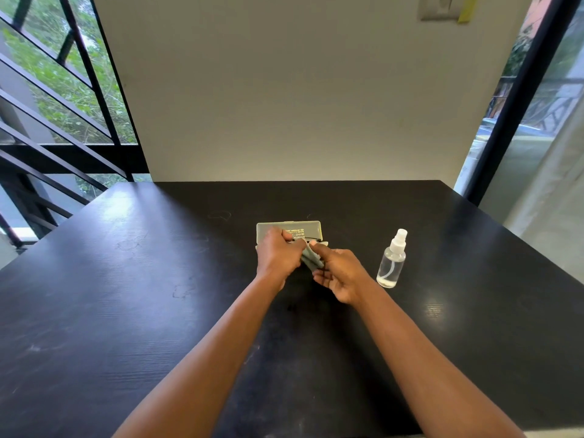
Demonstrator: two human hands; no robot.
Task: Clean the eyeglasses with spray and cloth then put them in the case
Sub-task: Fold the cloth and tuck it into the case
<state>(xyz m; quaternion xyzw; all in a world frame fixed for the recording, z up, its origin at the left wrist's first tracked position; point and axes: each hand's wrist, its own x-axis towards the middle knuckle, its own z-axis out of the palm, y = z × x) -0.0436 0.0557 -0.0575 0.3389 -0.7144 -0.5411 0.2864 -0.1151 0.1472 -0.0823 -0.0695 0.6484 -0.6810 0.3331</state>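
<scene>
Both of our hands meet near the counter's (158, 279) middle: our left hand (278, 257) curls around the cloth (311, 259) and what it wraps, our right hand (339, 276) pinches the cloth's edge. Behind them the case (289, 232) lies open, long axis parallel to the far edge. A spray bottle (392, 262) stands upright just to the right, with bare counter around.
</scene>
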